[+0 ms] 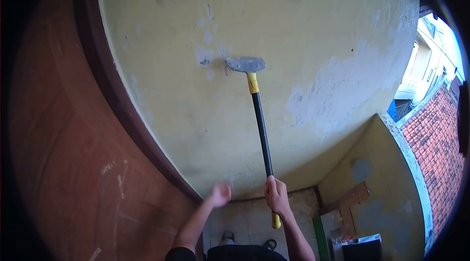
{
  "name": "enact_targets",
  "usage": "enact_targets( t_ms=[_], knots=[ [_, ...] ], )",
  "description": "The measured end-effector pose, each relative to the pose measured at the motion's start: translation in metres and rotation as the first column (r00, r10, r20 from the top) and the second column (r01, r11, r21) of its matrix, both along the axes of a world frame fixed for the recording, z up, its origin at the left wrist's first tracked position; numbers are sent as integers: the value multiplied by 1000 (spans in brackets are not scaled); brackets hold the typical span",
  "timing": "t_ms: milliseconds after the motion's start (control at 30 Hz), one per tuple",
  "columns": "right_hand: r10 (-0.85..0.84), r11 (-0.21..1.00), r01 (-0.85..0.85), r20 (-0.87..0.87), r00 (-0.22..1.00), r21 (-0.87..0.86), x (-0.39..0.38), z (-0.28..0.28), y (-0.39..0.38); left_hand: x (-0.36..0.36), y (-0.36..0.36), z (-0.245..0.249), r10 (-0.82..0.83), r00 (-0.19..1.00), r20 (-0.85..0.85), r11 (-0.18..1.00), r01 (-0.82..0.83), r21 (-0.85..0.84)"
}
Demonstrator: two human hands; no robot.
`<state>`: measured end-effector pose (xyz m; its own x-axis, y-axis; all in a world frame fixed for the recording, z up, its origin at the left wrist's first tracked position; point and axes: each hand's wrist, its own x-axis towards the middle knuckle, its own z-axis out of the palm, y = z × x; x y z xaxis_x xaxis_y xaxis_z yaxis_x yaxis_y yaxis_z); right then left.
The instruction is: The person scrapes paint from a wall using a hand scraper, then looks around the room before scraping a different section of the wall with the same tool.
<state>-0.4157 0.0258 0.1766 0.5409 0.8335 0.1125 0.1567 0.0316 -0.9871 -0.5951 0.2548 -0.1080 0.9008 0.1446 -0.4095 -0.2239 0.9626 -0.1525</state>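
Scraper gripped low on its handle by right hand, giving reach to press blade against yellow wall; left hand open, empty, blurred.

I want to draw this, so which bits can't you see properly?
Head view:
- Blurred by motion: left hand, fingers unclear.
- Covered by the gripping right hand: part of the scraper handle.
- Small, cut off by the bottom edge: clutter at lower right.
- Too small: whether the blade touches the wall.
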Motion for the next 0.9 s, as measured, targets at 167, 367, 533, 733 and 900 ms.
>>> enact_targets(
  t_ms=[167,367,533,733,900],
  knots=[
    [-76,996,59,252,965,73,12,43,41,-226,-137,-165,-225,541,-810,-182,793,581],
    [-136,989,124,187,973,78,2,13,61,-201,-80,-142,-57,382,-922,-439,820,367],
    [-96,995,92,155,983,34,0,-10,60,-92,57,-28,329,452,-829,-711,696,97],
    [-33,999,31,45,998,43,-9,-17,38,13,16,313,383,736,-559,-553,667,499],
    [-13,1000,13,21,1000,18,-28,-34,38,73,15,433,458,889,-3,-375,196,906]
  ],
)
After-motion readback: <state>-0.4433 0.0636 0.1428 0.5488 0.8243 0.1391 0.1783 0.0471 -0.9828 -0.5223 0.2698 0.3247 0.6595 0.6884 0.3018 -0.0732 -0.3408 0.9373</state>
